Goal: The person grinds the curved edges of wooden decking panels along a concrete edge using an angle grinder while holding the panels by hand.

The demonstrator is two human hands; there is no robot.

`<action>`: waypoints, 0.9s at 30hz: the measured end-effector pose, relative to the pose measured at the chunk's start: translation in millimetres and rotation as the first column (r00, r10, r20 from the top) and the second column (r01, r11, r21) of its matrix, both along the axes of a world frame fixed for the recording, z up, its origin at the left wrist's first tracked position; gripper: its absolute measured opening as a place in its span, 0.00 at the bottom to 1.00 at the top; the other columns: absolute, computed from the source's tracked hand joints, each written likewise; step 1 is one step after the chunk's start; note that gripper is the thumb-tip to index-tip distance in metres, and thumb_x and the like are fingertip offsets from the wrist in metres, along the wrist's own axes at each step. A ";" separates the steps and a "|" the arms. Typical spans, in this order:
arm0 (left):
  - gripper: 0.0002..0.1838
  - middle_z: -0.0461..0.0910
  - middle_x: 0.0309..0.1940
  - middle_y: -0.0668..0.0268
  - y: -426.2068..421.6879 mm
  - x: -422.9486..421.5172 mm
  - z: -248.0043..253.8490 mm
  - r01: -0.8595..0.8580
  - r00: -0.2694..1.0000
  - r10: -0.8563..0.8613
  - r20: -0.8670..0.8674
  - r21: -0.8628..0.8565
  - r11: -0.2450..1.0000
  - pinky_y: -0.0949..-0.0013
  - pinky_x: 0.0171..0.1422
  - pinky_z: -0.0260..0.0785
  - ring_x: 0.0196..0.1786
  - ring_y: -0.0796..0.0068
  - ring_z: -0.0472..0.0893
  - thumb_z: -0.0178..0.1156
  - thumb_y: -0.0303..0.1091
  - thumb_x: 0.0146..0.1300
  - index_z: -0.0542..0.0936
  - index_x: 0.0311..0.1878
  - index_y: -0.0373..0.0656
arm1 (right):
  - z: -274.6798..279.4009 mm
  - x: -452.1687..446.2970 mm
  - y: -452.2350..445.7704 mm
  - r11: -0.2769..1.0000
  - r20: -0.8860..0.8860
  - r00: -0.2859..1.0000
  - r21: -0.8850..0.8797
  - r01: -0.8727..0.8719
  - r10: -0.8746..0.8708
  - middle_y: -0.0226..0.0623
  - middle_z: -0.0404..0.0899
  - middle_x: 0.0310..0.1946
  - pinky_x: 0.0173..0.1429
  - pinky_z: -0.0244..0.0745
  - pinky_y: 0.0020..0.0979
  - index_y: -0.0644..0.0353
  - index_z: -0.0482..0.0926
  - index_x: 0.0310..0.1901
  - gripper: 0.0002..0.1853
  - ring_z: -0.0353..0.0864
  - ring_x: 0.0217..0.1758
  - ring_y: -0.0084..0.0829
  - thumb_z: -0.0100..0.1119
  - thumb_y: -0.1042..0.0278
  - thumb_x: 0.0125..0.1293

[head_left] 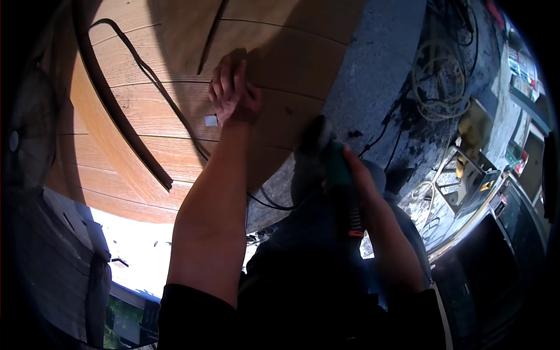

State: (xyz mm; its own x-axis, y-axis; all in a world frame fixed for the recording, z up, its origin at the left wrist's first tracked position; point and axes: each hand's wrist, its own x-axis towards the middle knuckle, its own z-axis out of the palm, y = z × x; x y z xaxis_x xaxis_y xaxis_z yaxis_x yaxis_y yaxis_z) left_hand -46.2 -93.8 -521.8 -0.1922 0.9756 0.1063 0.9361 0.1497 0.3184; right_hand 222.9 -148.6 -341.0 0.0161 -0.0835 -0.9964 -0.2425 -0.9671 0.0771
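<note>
Wood boards (291,64) fill upper left to centre; left hand (235,96) on them, fingers loosely bent. Right hand (363,178) wraps grinder (336,166), centre. Concrete floor (367,76), coiled hose (438,105) upper right.

Wearing a black top (315,309), too shadowed in front to read, with straight-hemmed short sleeves (195,318), plus dark bluish trousers (286,236), mostly in shade; both forearms (214,192), left hand (234,96) and right hand (361,178) bare.
</note>
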 end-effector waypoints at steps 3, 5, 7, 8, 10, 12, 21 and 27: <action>0.35 0.61 0.82 0.63 -0.2 -1.3 0.3 0.001 1.000 -0.002 -0.007 -0.014 1.000 0.40 0.82 0.55 0.84 0.56 0.59 0.63 0.37 0.60 0.74 0.74 0.59 | -3.0 4.3 10.5 1.000 0.043 0.999 0.003 0.025 -0.025 0.52 0.82 0.47 0.40 0.87 0.37 0.66 0.63 0.74 0.46 0.89 0.40 0.41 0.54 0.28 0.76; 0.35 0.61 0.82 0.63 0.1 -1.3 0.9 0.006 1.000 -0.006 -0.001 -0.011 1.000 0.41 0.83 0.55 0.84 0.56 0.59 0.63 0.37 0.60 0.73 0.75 0.59 | -14.7 13.9 15.2 0.998 0.025 0.999 0.050 0.042 -0.043 0.52 0.82 0.46 0.39 0.88 0.36 0.67 0.64 0.74 0.46 0.89 0.40 0.41 0.55 0.28 0.75; 0.36 0.60 0.82 0.63 -0.6 -1.6 1.3 0.009 1.000 -0.009 0.011 -0.031 0.999 0.42 0.84 0.53 0.85 0.55 0.58 0.63 0.37 0.61 0.73 0.75 0.59 | -22.4 25.2 20.7 0.990 -0.040 0.999 0.136 0.038 -0.033 0.50 0.83 0.43 0.35 0.88 0.35 0.68 0.64 0.72 0.46 0.90 0.37 0.40 0.55 0.29 0.75; 0.36 0.60 0.82 0.63 0.2 -1.4 1.0 0.007 1.000 -0.007 0.012 -0.028 1.000 0.42 0.84 0.53 0.85 0.55 0.58 0.63 0.37 0.61 0.73 0.75 0.59 | -21.1 24.6 24.1 0.990 -0.039 0.999 0.139 0.036 -0.031 0.50 0.83 0.43 0.35 0.88 0.35 0.68 0.64 0.72 0.46 0.90 0.37 0.40 0.55 0.29 0.75; 0.36 0.61 0.83 0.63 -0.8 -1.4 1.3 0.005 1.000 -0.004 0.024 -0.042 0.999 0.42 0.85 0.52 0.85 0.56 0.58 0.62 0.37 0.61 0.72 0.76 0.59 | -17.5 22.4 28.2 0.985 -0.005 1.000 0.170 0.004 -0.003 0.49 0.83 0.41 0.34 0.88 0.35 0.69 0.64 0.71 0.45 0.89 0.35 0.38 0.55 0.29 0.76; 0.36 0.60 0.83 0.63 -0.9 -1.3 1.6 0.005 1.000 -0.004 0.020 -0.043 0.999 0.42 0.85 0.52 0.85 0.56 0.57 0.62 0.37 0.61 0.72 0.76 0.59 | -15.5 20.8 27.7 0.987 0.001 1.000 0.159 0.007 -0.007 0.49 0.83 0.41 0.34 0.88 0.34 0.69 0.64 0.71 0.45 0.89 0.35 0.38 0.55 0.30 0.76; 0.35 0.60 0.83 0.62 -0.6 0.4 5.2 0.003 1.000 -0.003 0.004 -0.070 0.998 0.42 0.85 0.51 0.85 0.56 0.57 0.62 0.37 0.62 0.72 0.76 0.59 | -3.6 8.4 15.8 0.996 0.020 1.000 0.082 -0.017 0.016 0.48 0.83 0.42 0.39 0.88 0.35 0.71 0.63 0.72 0.47 0.89 0.39 0.39 0.54 0.29 0.76; 0.35 0.60 0.82 0.63 -0.7 -0.1 2.1 0.000 1.000 0.001 0.006 -0.062 0.998 0.41 0.85 0.51 0.85 0.57 0.56 0.62 0.39 0.62 0.73 0.76 0.60 | 1.0 0.6 7.6 0.999 0.017 1.000 0.034 -0.026 0.026 0.49 0.82 0.44 0.40 0.87 0.35 0.70 0.63 0.73 0.48 0.89 0.40 0.39 0.54 0.27 0.75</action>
State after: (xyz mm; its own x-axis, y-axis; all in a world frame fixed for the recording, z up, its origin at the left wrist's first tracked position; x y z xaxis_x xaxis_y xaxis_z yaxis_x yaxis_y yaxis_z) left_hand -46.3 -94.5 -519.8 -0.1932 0.9801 0.0444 0.9341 0.1699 0.3141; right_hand 223.5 -141.0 -340.0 0.0345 -0.0486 -0.9982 -0.2182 -0.9751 0.0399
